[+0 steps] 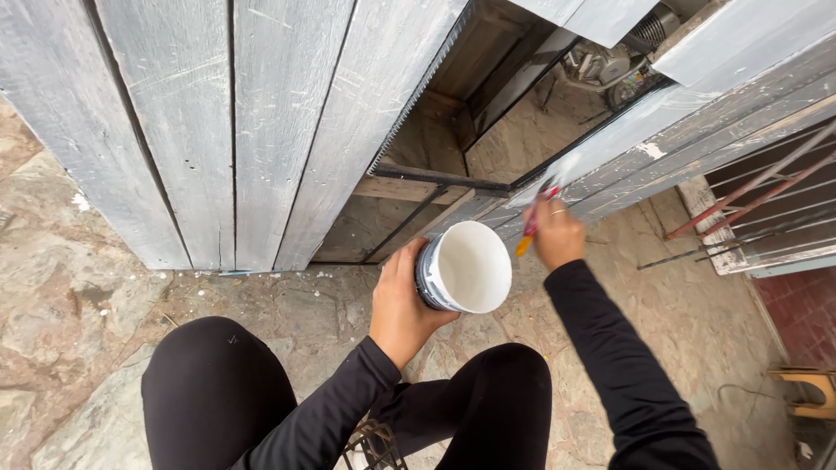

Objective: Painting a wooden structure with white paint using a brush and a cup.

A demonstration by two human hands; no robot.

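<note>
Stone paving, grey-white planks [261,113]: your left hand [399,305] grips the paint tub [466,268]; your right hand [557,233] clasps a brush [533,222], lower boards [697,130] partly coated.

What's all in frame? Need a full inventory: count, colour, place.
paint tub: 1, white inside, centre, held tilted
paintbrush: 1, red and yellow handle, against the lower plank at right
plank door: 1, white-grey, weathered, upper left
metal bars: several, rust red, right edge
wooden stool: 1, tan, lower right
stone floor: grey-brown slabs, underneath everything
knees: 2, black trousers, bottom
left hand: 1, grips the tub's side
right hand: 1, ring on a finger, holds the brush
</note>
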